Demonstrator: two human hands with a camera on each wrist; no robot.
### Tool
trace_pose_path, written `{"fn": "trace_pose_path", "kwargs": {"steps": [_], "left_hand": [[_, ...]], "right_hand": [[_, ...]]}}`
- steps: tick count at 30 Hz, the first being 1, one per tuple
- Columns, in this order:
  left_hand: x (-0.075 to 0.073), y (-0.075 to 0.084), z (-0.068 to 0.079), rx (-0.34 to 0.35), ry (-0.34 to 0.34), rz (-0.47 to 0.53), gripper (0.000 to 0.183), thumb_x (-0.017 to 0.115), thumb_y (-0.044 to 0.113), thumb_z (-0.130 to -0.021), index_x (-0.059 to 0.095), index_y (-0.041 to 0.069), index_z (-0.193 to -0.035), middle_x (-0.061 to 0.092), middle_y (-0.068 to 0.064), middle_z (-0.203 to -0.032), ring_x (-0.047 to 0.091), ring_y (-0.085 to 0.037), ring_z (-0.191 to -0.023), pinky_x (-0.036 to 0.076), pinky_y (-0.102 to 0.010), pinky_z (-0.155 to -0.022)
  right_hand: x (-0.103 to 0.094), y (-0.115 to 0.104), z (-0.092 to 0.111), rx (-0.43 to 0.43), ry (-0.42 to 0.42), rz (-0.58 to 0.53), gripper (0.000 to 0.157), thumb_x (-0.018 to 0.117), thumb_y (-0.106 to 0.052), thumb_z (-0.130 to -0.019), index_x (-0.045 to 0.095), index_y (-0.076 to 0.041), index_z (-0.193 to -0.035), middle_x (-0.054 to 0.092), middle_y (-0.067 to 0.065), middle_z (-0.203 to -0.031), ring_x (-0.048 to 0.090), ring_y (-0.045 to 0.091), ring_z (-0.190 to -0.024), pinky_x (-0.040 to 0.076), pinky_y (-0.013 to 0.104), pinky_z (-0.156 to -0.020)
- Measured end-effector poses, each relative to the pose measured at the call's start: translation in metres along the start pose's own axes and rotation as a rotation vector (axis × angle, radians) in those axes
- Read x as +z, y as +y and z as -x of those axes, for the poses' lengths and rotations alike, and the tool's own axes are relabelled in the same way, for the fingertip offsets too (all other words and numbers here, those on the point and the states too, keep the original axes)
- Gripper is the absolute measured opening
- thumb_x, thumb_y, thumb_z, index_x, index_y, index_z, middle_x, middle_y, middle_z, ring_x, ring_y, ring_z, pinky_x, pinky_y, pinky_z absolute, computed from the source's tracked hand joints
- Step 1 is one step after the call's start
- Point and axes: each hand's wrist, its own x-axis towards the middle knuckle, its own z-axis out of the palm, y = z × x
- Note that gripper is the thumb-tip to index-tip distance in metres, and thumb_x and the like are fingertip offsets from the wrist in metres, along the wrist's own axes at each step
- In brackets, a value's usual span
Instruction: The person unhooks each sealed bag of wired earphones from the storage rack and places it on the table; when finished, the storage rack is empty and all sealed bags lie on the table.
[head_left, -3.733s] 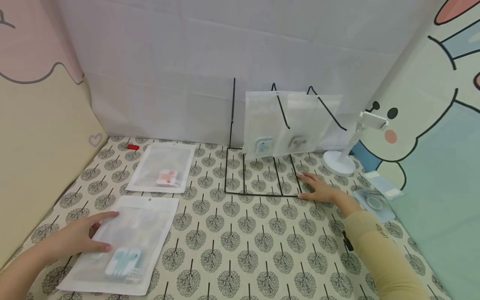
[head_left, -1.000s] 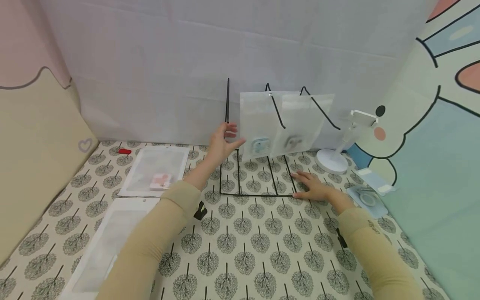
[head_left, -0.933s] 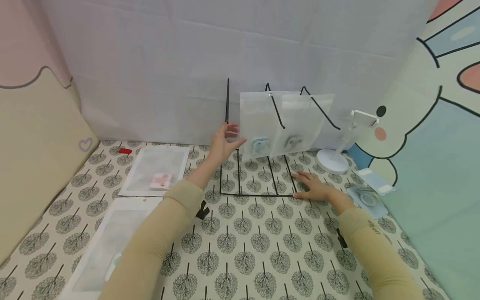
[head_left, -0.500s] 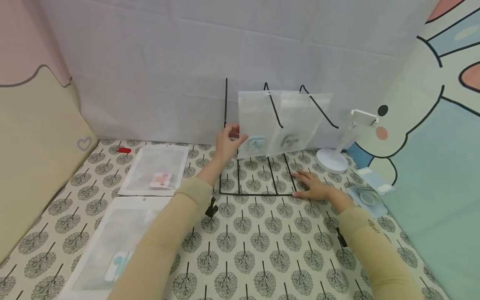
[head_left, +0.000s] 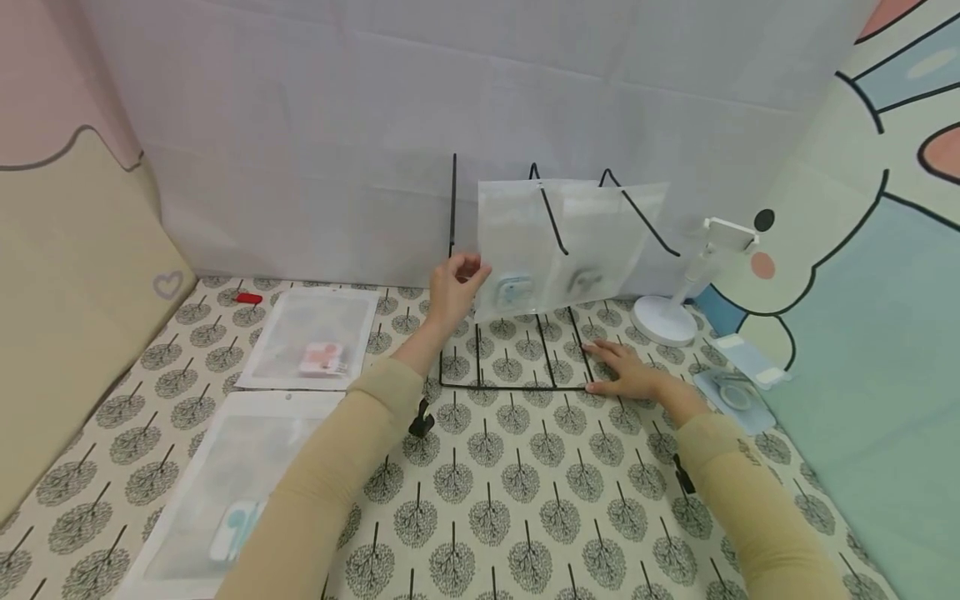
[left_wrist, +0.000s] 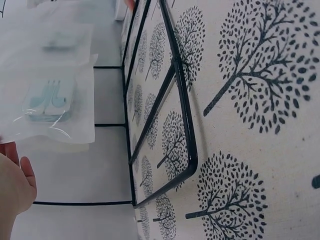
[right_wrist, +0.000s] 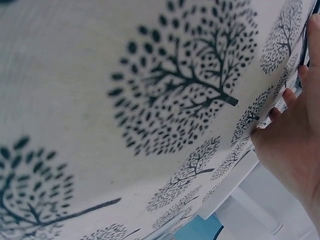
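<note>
A black wire rack (head_left: 517, 388) with prongs stands against the white backdrop. Two frosted pouches hang on its prongs. The left one (head_left: 506, 229) has blue-white earphones in it, seen closer as an earphone case (left_wrist: 49, 100) in the left wrist view; the other pouch (head_left: 611, 229) shows a grey item. My left hand (head_left: 452, 292) pinches the left edge of the earphone pouch between thumb and fingers. My right hand (head_left: 628, 371) lies on the tablecloth with its fingers spread, fingertips at the rack's right base bar; the right wrist view shows this hand (right_wrist: 295, 140) along the cloth.
Two more frosted pouches lie on the left, one holding a pink case (head_left: 322, 358), the nearer (head_left: 292, 408) a white-teal one, partly under my left sleeve. A red item (head_left: 247, 298) lies behind them. At right are a white phone stand (head_left: 666, 321) and a pale folding stand (head_left: 731, 400).
My left hand has left the near pouch on the table and reached to the rack. Its spread fingers have closed on the hanging earphone pouch's edge. My right hand stays put.
</note>
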Motion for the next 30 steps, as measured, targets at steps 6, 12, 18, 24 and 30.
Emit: {"fn": "trace_pose_path", "kwargs": {"steps": [6, 12, 18, 24, 30], "left_hand": [[-0.006, 0.004, 0.003, 0.008, 0.003, 0.021, 0.024, 0.067, 0.022, -0.088, 0.064, 0.003, -0.103, 0.067, -0.009, -0.096, 0.06, -0.016, -0.087, 0.051, -0.023, -0.079], [-0.013, 0.01, 0.002, 0.002, -0.013, -0.011, 0.024, 0.065, 0.023, -0.089, 0.063, 0.004, -0.103, 0.066, -0.009, -0.096, 0.059, -0.017, -0.087, 0.051, -0.023, -0.079], [-0.023, 0.015, 0.0, 0.011, -0.025, -0.043, 0.023, 0.065, 0.022, -0.089, 0.063, 0.003, -0.102, 0.065, -0.01, -0.094, 0.058, -0.017, -0.083, 0.051, -0.022, -0.076], [-0.03, 0.021, 0.002, 0.088, -0.047, -0.081, 0.021, 0.063, 0.018, -0.09, 0.062, 0.0, -0.1, 0.065, -0.012, -0.092, 0.059, -0.019, -0.084, 0.053, -0.021, -0.075], [-0.037, 0.031, 0.007, 0.148, -0.058, -0.115, 0.017, 0.061, 0.015, -0.091, 0.061, 0.0, -0.099, 0.066, -0.013, -0.091, 0.061, -0.022, -0.082, 0.054, -0.021, -0.07]], "right_hand": [[0.0, -0.002, 0.001, -0.006, 0.003, -0.004, 0.082, 0.061, -0.048, -0.088, 0.022, -0.012, -0.151, 0.01, 0.02, -0.155, 0.004, 0.05, -0.139, 0.011, 0.075, -0.104], [-0.001, 0.001, 0.001, -0.001, -0.002, -0.001, 0.082, 0.061, -0.047, -0.088, 0.021, -0.013, -0.151, 0.009, 0.02, -0.156, 0.004, 0.05, -0.139, 0.012, 0.075, -0.103], [-0.001, -0.002, 0.0, 0.004, 0.003, 0.002, 0.082, 0.06, -0.049, -0.088, 0.021, -0.014, -0.151, 0.009, 0.02, -0.156, 0.004, 0.05, -0.139, 0.012, 0.075, -0.103], [-0.001, -0.001, 0.001, 0.003, 0.003, 0.003, 0.081, 0.06, -0.049, -0.088, 0.021, -0.015, -0.151, 0.009, 0.019, -0.156, 0.003, 0.051, -0.139, 0.011, 0.076, -0.103], [0.0, -0.002, 0.001, -0.001, 0.007, 0.007, 0.081, 0.06, -0.049, -0.088, 0.021, -0.015, -0.151, 0.009, 0.02, -0.156, 0.004, 0.051, -0.139, 0.011, 0.076, -0.103]]}}
